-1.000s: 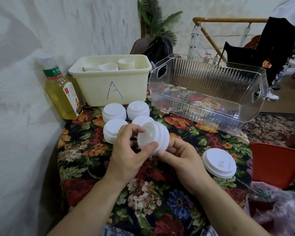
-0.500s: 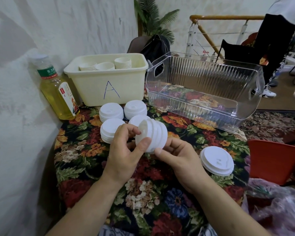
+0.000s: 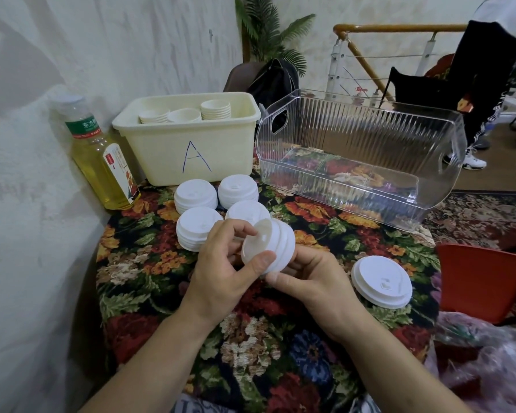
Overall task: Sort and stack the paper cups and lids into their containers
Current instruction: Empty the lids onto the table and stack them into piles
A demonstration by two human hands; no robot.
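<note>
Lids (image 3: 273, 247), nested into a short white stack turned on its side, are held at the centre of the frame between both hands. The left hand (image 3: 227, 269) is curled round the near end, thumb pressed on the rim and fingers arched over the top lid. The right hand (image 3: 307, 278) is cupped under the far end, thumb laid along the lower edge.

Just behind the hands, four more lid stacks (image 3: 195, 196) are set upright on the flowered tablecloth (image 3: 310, 347), and a lower stack (image 3: 382, 287) lies to the right of centre. Paper cups (image 3: 215, 109) are seen nested in the cream bin (image 3: 188, 147) marked A at upper centre. The clear ribbed bin (image 3: 361, 156) at upper right holds nothing that can be seen. A bottle of yellow liquid (image 3: 102, 156) stands against the wall at upper left.

The lids are judged to be very light, thin moulded plastic, springy and easily dented. A nested stack is likely to slide apart unless pressed from both ends, so hold is best taken at the rims, not on the domed tops.
</note>
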